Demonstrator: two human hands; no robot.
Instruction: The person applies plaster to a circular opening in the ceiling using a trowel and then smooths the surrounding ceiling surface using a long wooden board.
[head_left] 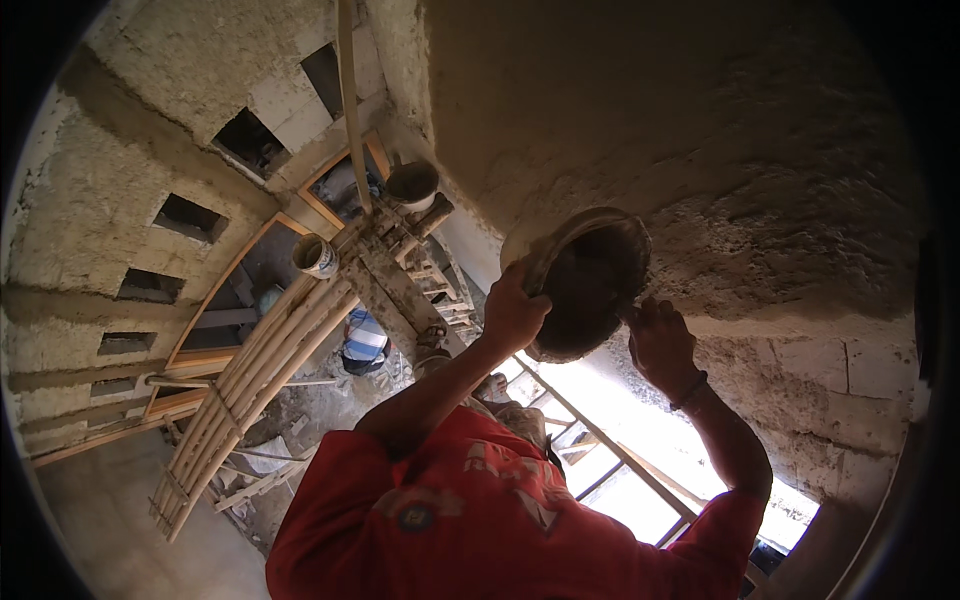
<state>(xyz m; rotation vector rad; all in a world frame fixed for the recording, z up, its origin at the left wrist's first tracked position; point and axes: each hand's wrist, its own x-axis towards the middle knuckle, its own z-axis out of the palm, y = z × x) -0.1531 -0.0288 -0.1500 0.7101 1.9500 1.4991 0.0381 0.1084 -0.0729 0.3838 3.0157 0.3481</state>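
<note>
My left hand (pixel 515 310) grips the near-left rim of a dark round bucket (pixel 568 234), fingers bent over its edge. The bucket is raised in front of the wall, its mouth turned toward me. Inside it is dark, so its contents cannot be made out. My right hand (pixel 660 342) is at the bucket's right edge with its fingers curled; whatever they hold is hidden in shadow. Ahead of both hands stands a wall with smooth wet-looking plaster (pixel 560 110) above and a rough, ridged patch (pixel 760 230) to the right.
Left of me, a scaffold of bamboo poles (pixel 270 370) joins a dirty plank (pixel 385 285). A small white bucket (pixel 315 256) and a dark bucket (pixel 412 185) stand there. Below is a person in blue and white (pixel 365 340). A bright framed opening (pixel 620 490) lies lower right.
</note>
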